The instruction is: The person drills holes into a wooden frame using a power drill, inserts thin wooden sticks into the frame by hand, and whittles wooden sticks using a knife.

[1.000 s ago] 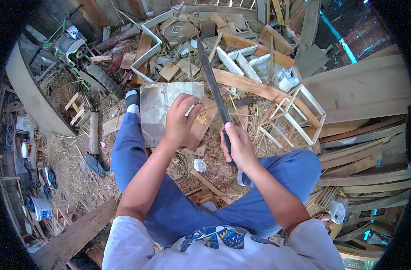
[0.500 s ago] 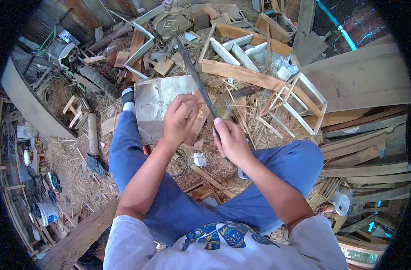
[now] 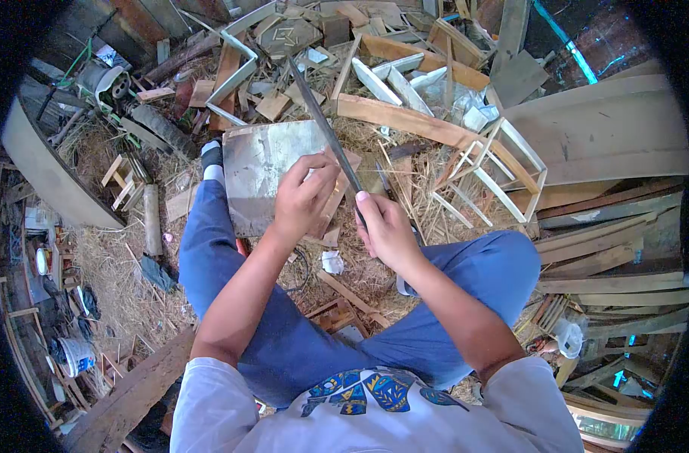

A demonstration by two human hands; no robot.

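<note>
One blade point(image 3: 326, 124) in the right hand point(image 3: 387, 235) reaches past the board edge point(image 3: 273, 126).

From where I sit, I see one long, narrow, dark-grey blade point(image 3: 323, 127), straight and tapering to a point. Its grip end is wrapped by the right fingers point(image 3: 368, 237), which hide most of the handle. The blade slants forward and leftward, passing just beside the left fingertips point(image 3: 331, 167); I can't tell if they touch. Its tip lies well beyond them.
</note>
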